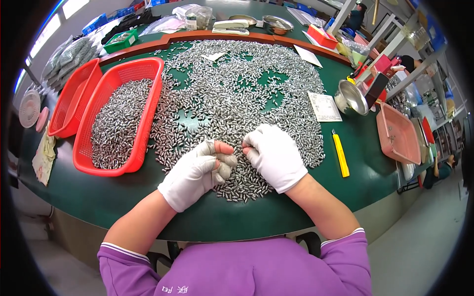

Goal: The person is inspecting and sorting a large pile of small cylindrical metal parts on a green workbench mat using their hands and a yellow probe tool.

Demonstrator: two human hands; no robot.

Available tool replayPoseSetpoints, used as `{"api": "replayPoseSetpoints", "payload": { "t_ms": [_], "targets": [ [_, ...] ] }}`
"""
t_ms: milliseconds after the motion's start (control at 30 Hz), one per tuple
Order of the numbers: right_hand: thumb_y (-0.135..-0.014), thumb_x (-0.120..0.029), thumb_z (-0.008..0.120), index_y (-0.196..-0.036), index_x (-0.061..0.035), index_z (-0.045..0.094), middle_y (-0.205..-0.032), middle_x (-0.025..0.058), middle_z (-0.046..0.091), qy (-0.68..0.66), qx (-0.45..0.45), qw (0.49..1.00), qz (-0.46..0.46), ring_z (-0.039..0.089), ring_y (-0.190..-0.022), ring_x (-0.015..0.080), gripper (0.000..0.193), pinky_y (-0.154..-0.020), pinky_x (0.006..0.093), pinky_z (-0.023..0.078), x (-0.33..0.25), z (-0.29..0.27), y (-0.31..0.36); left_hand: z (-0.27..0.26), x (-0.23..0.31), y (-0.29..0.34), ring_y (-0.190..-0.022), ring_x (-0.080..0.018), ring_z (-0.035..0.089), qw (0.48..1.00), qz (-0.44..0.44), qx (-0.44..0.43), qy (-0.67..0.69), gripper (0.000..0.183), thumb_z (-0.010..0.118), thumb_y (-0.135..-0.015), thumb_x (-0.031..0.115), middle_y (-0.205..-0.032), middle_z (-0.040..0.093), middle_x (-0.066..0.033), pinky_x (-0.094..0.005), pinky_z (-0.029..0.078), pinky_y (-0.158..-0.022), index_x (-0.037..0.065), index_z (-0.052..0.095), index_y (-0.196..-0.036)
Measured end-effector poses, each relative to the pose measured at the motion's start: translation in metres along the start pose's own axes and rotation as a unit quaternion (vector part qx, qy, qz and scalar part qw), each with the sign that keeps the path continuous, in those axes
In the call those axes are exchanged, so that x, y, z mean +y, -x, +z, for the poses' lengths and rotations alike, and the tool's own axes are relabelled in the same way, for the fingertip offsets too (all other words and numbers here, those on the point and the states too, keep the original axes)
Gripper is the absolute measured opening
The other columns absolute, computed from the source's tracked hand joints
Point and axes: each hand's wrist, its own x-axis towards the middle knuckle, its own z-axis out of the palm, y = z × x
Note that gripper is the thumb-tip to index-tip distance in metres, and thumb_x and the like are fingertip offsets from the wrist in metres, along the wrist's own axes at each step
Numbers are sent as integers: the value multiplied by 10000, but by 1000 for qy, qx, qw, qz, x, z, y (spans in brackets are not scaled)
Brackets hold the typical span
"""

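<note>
**A:** what's going on with the hands here?

**B:** Both are in white gloves, curled up over a huge spread of small silver metal pieces (237, 93) on the green counter (89, 195). The left hand (197, 172) has its fingers (223, 148) bent inward, a couple of bare tips poking out of the glove. The right hand (274, 155) has its fingers (248, 143) pinched together, pointing at the left ones, almost touching. Whether either one actually grips a piece, I can't tell (too small).

**A:** and the stuff around them?

**B:** The pieces lie right under and beyond the fingers. Left of the fingers is a red mesh basket (143, 118) partly full of the same pieces, with a second red basket (74, 98) just beside it. Right of the fingers, a yellow utility knife (340, 154) lies flat, and beyond it a printed white paper slip (324, 106), a rectangle at the heap's edge. Further right sit a steel bowl (351, 97) and a pink tray (397, 133). Far beyond the fingers, clear plastic bags (168, 23) and a white stapler (230, 27).
</note>
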Motion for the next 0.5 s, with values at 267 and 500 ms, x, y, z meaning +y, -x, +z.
{"api": "replayPoseSetpoints", "payload": {
  "t_ms": [267,500],
  "targets": [
    [-784,-163,678,-984,-118,667,-906,91,601,-30,-7,999,-8,590,-902,290,204,-803,388,483,26,-11,-20,-9,2,-1,-749,-110,551,1000,16,8,-16,267,494,-871,14,-960,600,-68,-236,464,-704,20,511,-1138],
    [-769,-150,673,-815,-114,656,-827,76,607,-63,-53,995,-48,599,-838,276,61,-756,379,488,15,-4,-27,-6,4,-2,-706,-98,535,999,19,31,8,159,523,-907,36,-897,595,-49,-207,458,-655,34,537,-1066]
  ]
}}
